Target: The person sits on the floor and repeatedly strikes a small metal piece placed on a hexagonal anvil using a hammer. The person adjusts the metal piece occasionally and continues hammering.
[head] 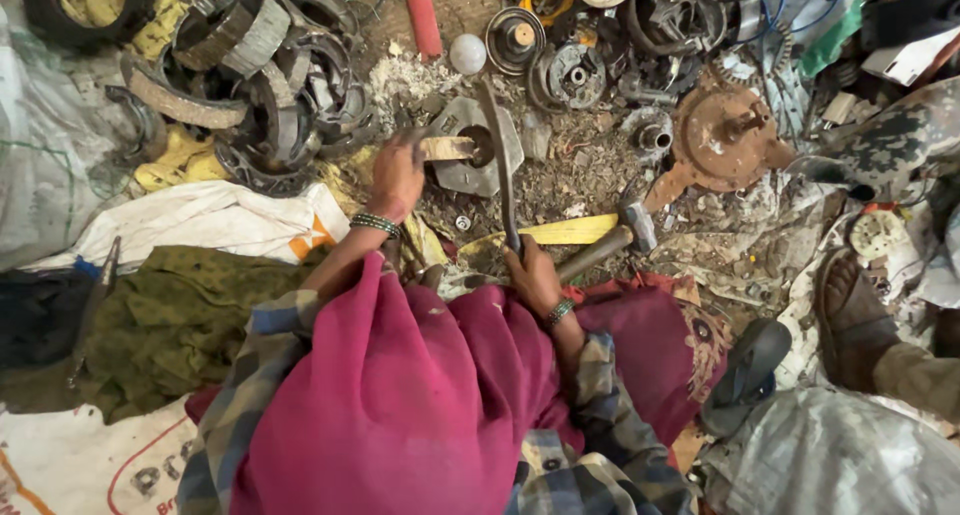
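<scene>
My left hand (395, 175) grips a short pale wooden piece (447, 148) and holds it against a grey metal plate with a round hole (462, 170) on the ground. A long dark metal bar (500, 155) runs from my right hand (530, 273), which is closed round its lower end, up to the plate's hole. Just right of that hand lies a hammer (615, 237), its wooden handle under the hand's edge and its steel head free. A magenta cloth (420, 385) covers my lap. Both wrists wear green bangles.
Curved brake shoes (260, 65) are heaped at upper left. A rusty hub (725, 135), gears and pulleys (570, 75) crowd the top. A red pipe (422, 15), a white ball (467, 53), a yellow strip (565, 231) and a white sack (200, 220) lie near. Another person's sandalled foot (850, 315) is at right.
</scene>
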